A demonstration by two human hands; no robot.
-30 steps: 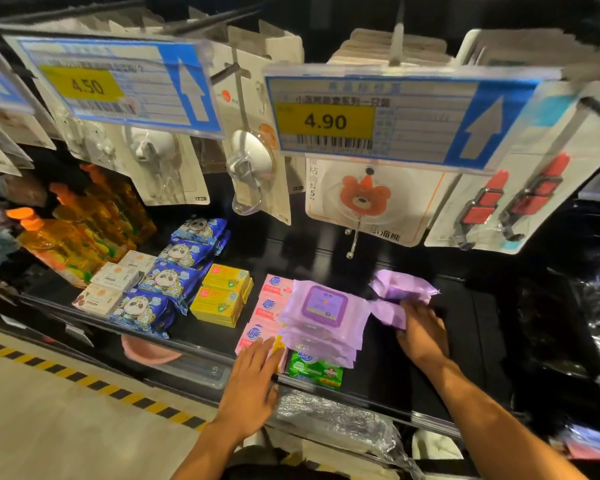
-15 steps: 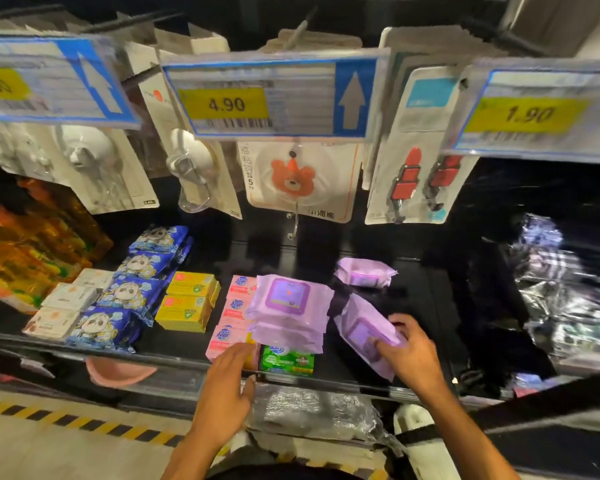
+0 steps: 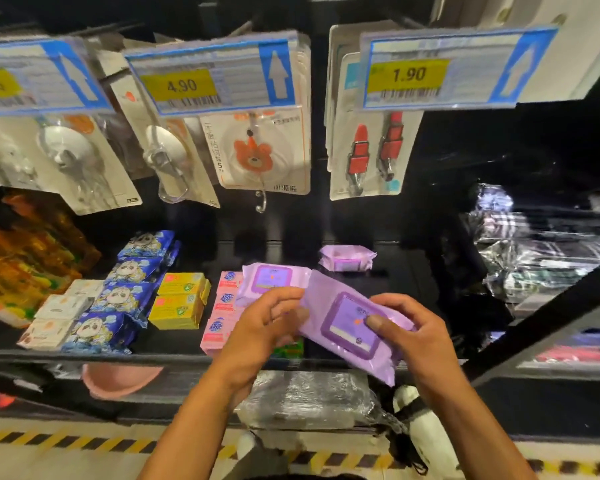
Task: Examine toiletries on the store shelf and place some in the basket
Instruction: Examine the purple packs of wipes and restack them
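- Wipes pack [image 3: 347, 336], purple, was off the shelf [image 3: 174, 341] and held in the air just in front of its front edge, tilted, lid side up toward the person.
- Right hand [image 3: 416, 337] gripped the pack's right end: thumb pressed flat on the lid label, other fingers curled round the edge and under.
- Left hand [image 3: 260, 327] pinched the pack's other end, fingers curled close together over the wrapper.
- My read: examine step in hand. One item was picked and being looked over, not yet put anywhere.
- Basket wasn't in view, so I couldn't tell what, if anything, was in it.
- Just behind the hands a stack of purple packs [image 3: 274, 277] lay on the shelf; a lone purple pack [image 3: 347, 258] sat further back, apart from the stack.
- Further left, same shelf: pink boxes [image 3: 222, 315], yellow boxes [image 3: 181, 301], blue cartoon packs [image 3: 118, 296], in rows, none touched.
- Left to do, as I judged it: finish the check, get this pack into the basket, then go over more toiletries.
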